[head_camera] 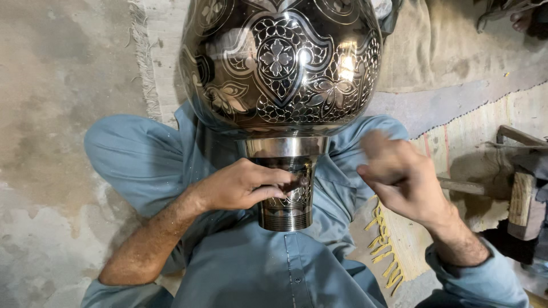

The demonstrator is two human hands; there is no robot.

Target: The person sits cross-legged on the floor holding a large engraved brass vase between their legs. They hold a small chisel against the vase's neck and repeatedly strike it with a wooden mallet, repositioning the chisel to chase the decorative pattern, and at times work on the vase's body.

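A large dark metal vessel [279,63] with engraved silver flower patterns lies across my lap, its round body away from me and its threaded neck [285,197] toward me. My left hand [242,185] is wrapped around that neck, fingers over its engraved band. My right hand [399,177] hovers just right of the neck, blurred, fingers loosely curled, holding nothing that I can see. I sit cross-legged in light blue clothes [251,268].
Bare concrete floor [57,85] spreads to the left. Woven mats with fringes [456,85] lie behind and to the right. A wooden-handled tool [522,199] and wooden pieces rest at the right edge. Another person's foot [522,20] shows at the top right.
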